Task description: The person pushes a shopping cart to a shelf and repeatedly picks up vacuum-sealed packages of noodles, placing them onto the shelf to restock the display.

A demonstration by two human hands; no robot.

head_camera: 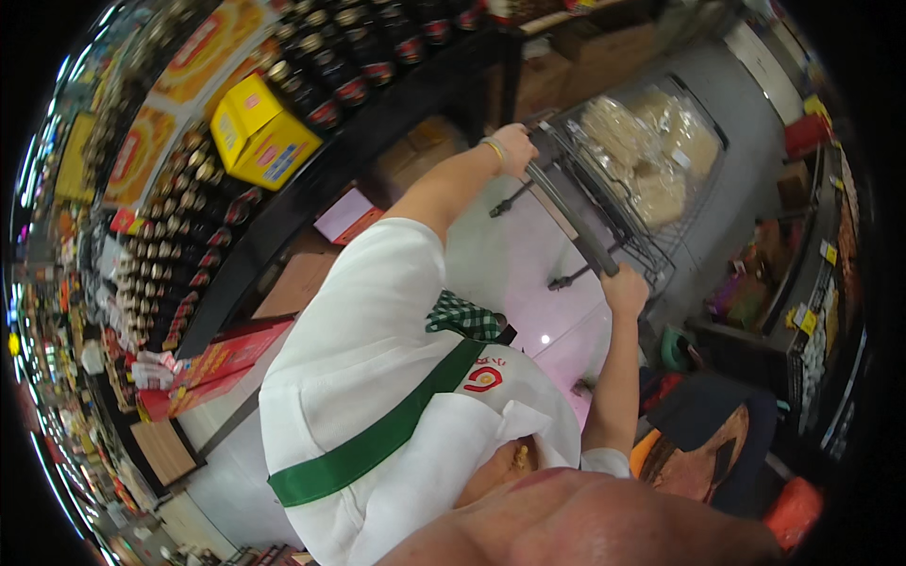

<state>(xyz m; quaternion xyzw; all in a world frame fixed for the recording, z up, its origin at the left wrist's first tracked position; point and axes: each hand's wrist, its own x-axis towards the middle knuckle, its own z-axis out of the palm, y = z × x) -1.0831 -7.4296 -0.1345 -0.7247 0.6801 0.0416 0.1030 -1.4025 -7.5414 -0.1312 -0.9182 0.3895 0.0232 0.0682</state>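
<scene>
My left hand (515, 148), with a yellow band at its wrist, is closed around one end of the dark handle (573, 218) of a wire shopping cart (662, 251). At the handle's other end my right hand (625, 290) grips it in the same way. Beyond the handle, the cart's basket holds several clear plastic bags (655, 152) of a pale, beige food, perhaps dried noodles. My white shirt and the green apron strap (382, 431) show below my arms.
To the left, shelves hold rows of dark bottles (166, 247) with gold caps and a yellow carton (265, 134). Cartons (347, 216) stand beneath. At right is a dark display stand (750, 336) with goods and price tags. Another person (697, 453) is close by at lower right.
</scene>
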